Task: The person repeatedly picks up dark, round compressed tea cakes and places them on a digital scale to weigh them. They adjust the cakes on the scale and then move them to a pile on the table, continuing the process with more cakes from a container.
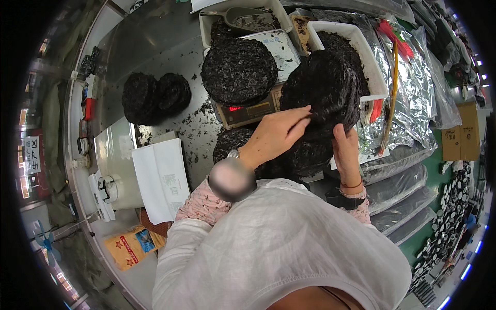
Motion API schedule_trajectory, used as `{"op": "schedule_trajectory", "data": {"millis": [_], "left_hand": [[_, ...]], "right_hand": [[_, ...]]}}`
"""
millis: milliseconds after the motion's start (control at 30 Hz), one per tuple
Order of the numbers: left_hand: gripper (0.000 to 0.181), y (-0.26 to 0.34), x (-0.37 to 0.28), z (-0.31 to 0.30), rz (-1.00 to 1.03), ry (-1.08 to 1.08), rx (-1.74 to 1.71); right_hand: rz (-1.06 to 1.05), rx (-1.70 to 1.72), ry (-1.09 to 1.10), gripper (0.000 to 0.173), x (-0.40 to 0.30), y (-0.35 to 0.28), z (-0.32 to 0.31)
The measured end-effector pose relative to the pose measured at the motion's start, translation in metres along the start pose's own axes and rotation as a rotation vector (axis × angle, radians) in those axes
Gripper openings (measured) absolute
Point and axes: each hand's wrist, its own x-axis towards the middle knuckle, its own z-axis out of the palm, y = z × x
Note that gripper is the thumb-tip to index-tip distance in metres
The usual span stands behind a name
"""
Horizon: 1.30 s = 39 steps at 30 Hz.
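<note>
A thick round cake of dark dried seaweed (319,87), or a stack of them, is tilted up in front of me. My right hand (347,151) grips its near right edge, with the thumb on the side facing me. Across its near left face reaches my left hand (277,133), fingertips and thumb at the surface; whether they pinch anything is unclear. Another round seaweed cake (239,71) rests on the metal pan (286,58) of a digital scale (254,112) with a lit red display. More dark seaweed (232,142) lies below my left wrist, partly hidden.
White tubs (376,73) (286,17) hold loose seaweed; a scoop (244,19) lies in the left one. Two smaller seaweed piles (140,99) (174,92) sit leftward on the metal table (197,131). White paper (161,174) is at left, silvery bags (410,89) and a yellow stick (391,97) at right.
</note>
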Motion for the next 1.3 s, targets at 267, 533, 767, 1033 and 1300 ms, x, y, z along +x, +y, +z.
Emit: {"op": "schedule_trajectory", "data": {"millis": [267, 533, 767, 1033, 1300], "left_hand": [[0.05, -0.094, -0.012, -0.073, -0.343, 0.633, 0.237], [0.059, 0.007, -0.007, 0.025, 0.222, 0.029, 0.267], [0.035, 0.007, -0.007, 0.019, 0.108, -0.05, -0.009], [0.027, -0.005, 0.0, -0.003, -0.186, 0.587, -0.319], [0.048, -0.122, -0.017, -0.091, -0.537, 0.706, 0.078]], "right_hand": [[0.088, 0.07, 0.124, 0.024, 0.011, -0.007, 0.016], [-0.002, 0.051, -0.055, 0.058, -0.002, 0.0, 0.004], [-0.034, 0.035, -0.017, 0.048, -0.013, 0.006, -0.01], [0.09, 0.428, 0.061, 0.041, -0.006, -0.008, 0.002], [0.174, 0.424, 0.102, 0.047, -0.011, 0.005, -0.05]]}}
